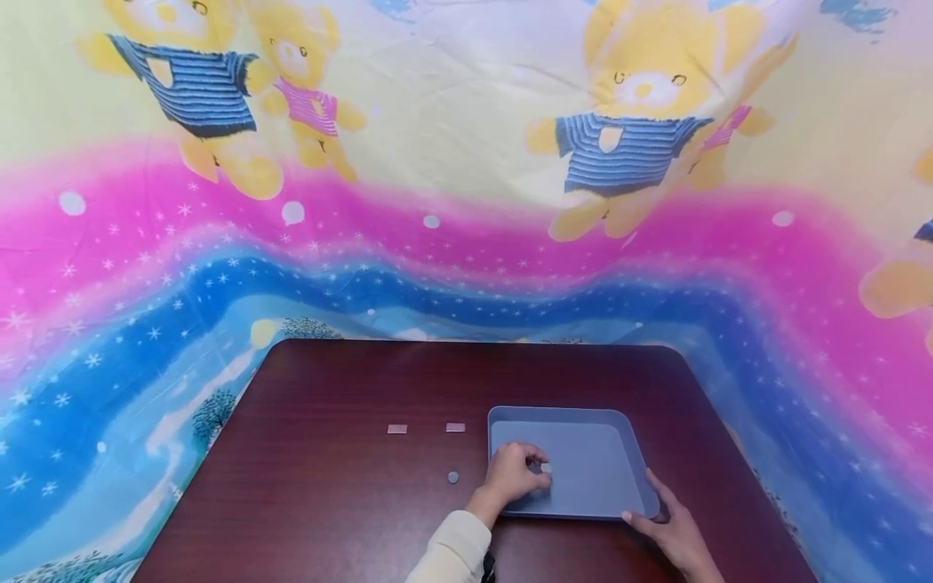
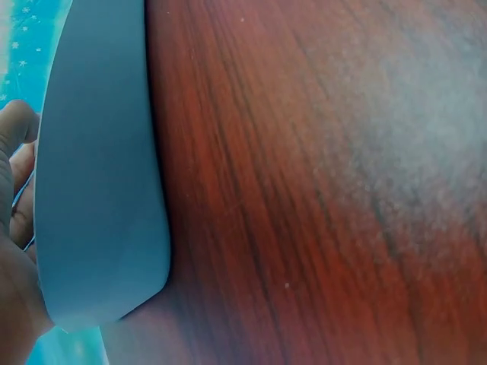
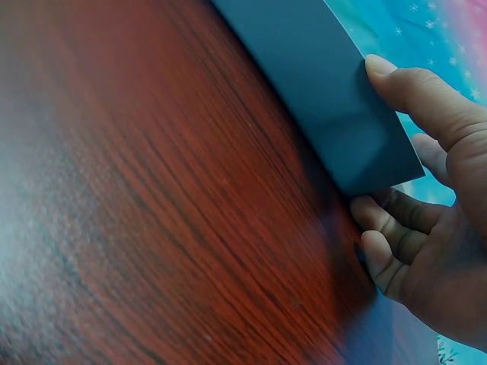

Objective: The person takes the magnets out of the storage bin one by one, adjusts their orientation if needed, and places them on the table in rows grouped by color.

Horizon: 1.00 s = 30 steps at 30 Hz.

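Note:
A shallow grey tray lies on the dark wooden table. My left hand reaches over the tray's left side, fingers curled, and pinches a small whitish piece between thumb and fingertips; its exact kind is too small to tell. At the front right corner, my right hand grips the tray, with the thumb against the rim and other fingers curled by the underside. In the left wrist view the tray's wall hides much of the left hand, and the piece does not show.
Left of the tray, two small pinkish rectangular pieces lie in a row, with a small grey round disc nearer me. A printed cloth with teddy bears hangs behind and around the table.

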### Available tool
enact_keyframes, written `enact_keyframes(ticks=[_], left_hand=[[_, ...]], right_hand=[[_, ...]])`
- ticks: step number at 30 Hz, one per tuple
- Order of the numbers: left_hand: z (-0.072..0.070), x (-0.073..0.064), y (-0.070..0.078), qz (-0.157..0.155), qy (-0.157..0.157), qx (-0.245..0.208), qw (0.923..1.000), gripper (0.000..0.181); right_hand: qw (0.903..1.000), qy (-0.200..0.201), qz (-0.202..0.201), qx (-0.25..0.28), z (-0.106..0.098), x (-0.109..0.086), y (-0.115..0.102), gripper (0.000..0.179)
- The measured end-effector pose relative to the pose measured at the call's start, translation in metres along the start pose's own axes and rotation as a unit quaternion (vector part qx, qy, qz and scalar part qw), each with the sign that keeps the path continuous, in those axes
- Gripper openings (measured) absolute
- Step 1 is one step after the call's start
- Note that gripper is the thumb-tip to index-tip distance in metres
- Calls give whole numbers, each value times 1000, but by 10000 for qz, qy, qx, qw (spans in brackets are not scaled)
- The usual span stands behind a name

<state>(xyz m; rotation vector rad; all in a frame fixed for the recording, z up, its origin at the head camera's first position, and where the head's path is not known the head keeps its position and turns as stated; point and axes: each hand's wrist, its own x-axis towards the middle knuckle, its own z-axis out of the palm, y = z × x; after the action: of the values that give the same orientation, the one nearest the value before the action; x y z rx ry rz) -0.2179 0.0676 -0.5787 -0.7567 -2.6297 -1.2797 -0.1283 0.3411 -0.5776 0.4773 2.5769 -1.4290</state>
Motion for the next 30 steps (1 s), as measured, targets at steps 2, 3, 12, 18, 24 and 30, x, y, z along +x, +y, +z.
enact_keyframes(ticks=[2, 3, 12, 18, 24, 30], left_hand=[[-1, -1, 0, -28, 8, 3, 10000, 16], [-2, -1, 1, -47, 1, 6, 10000, 16], [-14, -12, 12, 61, 31, 198, 9998, 16], [-23, -20, 13, 240, 260, 703, 9969, 17], [-34, -26, 11, 158, 295, 813, 9961, 17], [-49, -32, 9, 63, 542, 788, 9954, 18]], right_hand=[[10000, 1, -6, -17, 0, 0, 1, 98], [10000, -1, -3, -19, 0, 0, 0, 98], [10000, -22, -6, -31, 1, -2, 2, 99], [10000, -5, 12, -61, 1, -1, 3, 100], [10000, -27, 9, -49, 0, -2, 0, 99], [10000, -51, 16, -22, 0, -2, -4, 99]])
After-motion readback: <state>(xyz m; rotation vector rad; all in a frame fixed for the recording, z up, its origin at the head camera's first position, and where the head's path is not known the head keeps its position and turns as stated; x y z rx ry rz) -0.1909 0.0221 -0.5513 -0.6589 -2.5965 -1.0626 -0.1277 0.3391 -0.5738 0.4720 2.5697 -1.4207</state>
